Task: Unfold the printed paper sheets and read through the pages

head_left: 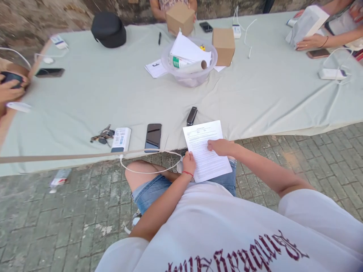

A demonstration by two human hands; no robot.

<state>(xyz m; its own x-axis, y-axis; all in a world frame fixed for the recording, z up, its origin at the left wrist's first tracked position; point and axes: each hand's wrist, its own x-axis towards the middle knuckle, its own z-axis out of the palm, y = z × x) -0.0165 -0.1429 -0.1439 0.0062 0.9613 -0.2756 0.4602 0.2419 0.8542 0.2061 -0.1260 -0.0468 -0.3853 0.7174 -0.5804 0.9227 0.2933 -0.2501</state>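
- Printed sheet [206, 151] is held over the lap, just off the near edge of the cloth-covered table [255, 98]; its far end reaches to that edge, while its near end lies over the denim shorts [153, 189]
- left hand [189, 163] is closed on the sheet's left margin, thumb on top, with a red cord seen at the wrist; right hand [220, 147] is pinched on the right edge, higher up, fingers curled under the paper
- the sheet is judged light, thin and limp; it would sag if held at one corner, and would crease or tear if gripped hard; a hold at two opposite edges, as shown, is judged best for keeping it flat
- a phone [153, 136], a power bank [121, 139] with a white cable, keys [102, 135] and a small dark device [192, 115] are laid along the near edge, left of the sheet
- farther off, a clear bowl [189, 77] of papers and two cardboard boxes [224, 46] are set mid-table; other people's hands are seen at the table's far and side edges
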